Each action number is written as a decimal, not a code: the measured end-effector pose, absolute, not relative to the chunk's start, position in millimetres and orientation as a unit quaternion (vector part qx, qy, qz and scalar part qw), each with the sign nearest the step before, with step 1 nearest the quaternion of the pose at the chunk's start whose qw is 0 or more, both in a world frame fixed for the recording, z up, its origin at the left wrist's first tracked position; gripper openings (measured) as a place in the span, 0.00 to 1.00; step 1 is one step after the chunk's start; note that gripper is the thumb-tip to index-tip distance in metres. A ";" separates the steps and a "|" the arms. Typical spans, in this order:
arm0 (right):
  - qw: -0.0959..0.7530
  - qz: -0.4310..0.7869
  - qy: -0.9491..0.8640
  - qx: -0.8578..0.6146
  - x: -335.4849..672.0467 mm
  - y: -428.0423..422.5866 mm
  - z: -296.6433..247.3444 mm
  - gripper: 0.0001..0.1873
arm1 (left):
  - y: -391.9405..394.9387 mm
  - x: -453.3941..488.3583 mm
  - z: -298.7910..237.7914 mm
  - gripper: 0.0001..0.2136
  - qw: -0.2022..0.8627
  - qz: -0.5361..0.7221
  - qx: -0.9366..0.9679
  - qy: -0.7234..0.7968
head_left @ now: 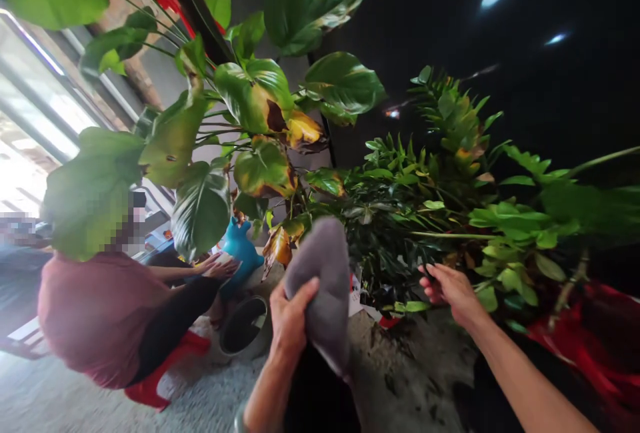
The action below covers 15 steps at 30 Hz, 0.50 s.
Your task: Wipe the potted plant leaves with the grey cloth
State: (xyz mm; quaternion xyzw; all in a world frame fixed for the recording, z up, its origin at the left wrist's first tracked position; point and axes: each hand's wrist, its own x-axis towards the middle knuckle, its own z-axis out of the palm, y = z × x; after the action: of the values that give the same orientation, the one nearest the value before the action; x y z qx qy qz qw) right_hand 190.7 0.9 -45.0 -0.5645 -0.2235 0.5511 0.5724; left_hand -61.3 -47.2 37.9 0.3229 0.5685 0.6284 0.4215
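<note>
My left hand [289,318] is closed round a grey cloth [323,286] and holds it up in front of the plants. My right hand [450,289] reaches out with fingers spread and nothing in it, close to the dark green leaves of a bushy potted plant [400,219]. To the left of that plant stands a tall one with big broad leaves [250,99], some of them yellowed and brown at the edges.
A seated person in a pink top [100,313] is at the left, their hands on a blue figurine [240,246]. A dark round pot [245,326] stands on the grey floor beside them. Red objects [590,346] lie at the right.
</note>
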 end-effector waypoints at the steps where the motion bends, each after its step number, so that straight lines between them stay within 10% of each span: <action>1: 0.572 0.552 -0.222 -0.564 189.6 1.0 -43.9 0.05 | -31.2 -62.9 50.1 0.18 0.380 0.671 0.323 0.548; 15: 0.558 0.554 -0.219 -0.578 191.2 -0.5 -40.1 0.04 | -91.8 -36.7 -48.6 0.13 0.629 0.415 0.247 0.610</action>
State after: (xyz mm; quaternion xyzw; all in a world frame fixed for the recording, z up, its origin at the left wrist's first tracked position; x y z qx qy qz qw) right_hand 191.2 -0.5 -40.1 -0.5777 -0.2190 0.5543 0.5577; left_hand -36.7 -91.8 -48.6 0.2466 0.6096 0.4150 0.6287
